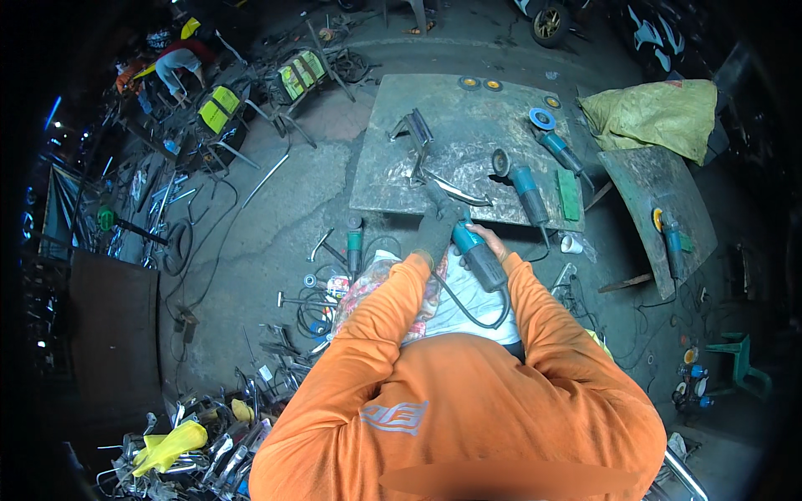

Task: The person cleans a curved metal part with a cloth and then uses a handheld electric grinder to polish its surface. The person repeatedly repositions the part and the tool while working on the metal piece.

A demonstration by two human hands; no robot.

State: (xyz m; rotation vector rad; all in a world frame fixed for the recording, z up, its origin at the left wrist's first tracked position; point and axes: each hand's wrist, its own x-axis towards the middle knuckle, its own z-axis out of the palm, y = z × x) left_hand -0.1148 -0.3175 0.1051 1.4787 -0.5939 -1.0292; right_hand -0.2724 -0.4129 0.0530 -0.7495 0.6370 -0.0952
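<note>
My right hand [492, 241] is wrapped round the body of a teal and dark grey angle grinder [478, 255], held low in front of me with its cord looping down. My left hand [436, 227], in a dark grey glove, is at the grinder's head end and hides it. Its fingers look closed, but what they grip does not show clearly. Just beyond the glove, a curved shiny metal tube [459, 194] lies on the worn work table [393, 188], joined to or touching an upright metal bracket [413, 129].
On the table are a second grinder [526, 190], a third with a blue disc [561, 150], a green block [568, 194] and loose discs [493, 85]. Another grinder [671, 242] lies on a side board [668, 192]. Metal parts [225, 447] are heaped at lower left; cords cross the floor.
</note>
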